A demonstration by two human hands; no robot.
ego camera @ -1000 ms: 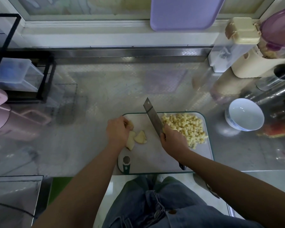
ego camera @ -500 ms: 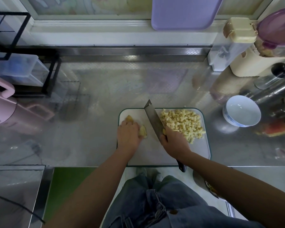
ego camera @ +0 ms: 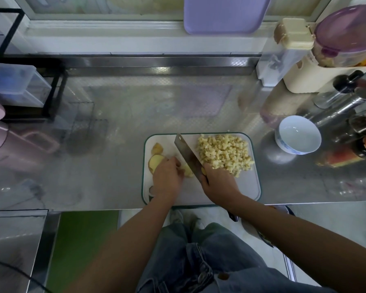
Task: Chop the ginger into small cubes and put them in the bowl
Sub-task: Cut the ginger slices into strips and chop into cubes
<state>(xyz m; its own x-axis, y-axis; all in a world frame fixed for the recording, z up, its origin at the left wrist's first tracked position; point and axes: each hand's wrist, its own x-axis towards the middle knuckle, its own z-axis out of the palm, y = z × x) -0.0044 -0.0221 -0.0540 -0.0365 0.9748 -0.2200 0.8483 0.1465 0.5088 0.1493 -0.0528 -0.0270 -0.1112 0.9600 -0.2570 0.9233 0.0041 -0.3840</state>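
Currently, most ginger is lying as cubes (ego camera: 224,154) on the cutting board (ego camera: 247,187); ginger slices (ego camera: 155,160) are waiting uncut. The left hand (ego camera: 167,178) is pinning one slice under curled fingers, the right hand (ego camera: 219,183) is gripping the knife (ego camera: 187,154); the bowl (ego camera: 298,134) is holding nothing.

Pale yellow ginger cubes (ego camera: 224,153) on a white, green-rimmed plastic cutting board (ego camera: 237,187); white bowl with blue pattern (ego camera: 297,135); lilac plastic tray (ego camera: 224,14); embossed silver steel table (ego camera: 114,127).

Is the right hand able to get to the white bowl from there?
Probably yes. The bowl stands just right of the cutting board, with only bare counter between, but the right hand grips the knife, so it isn't free.
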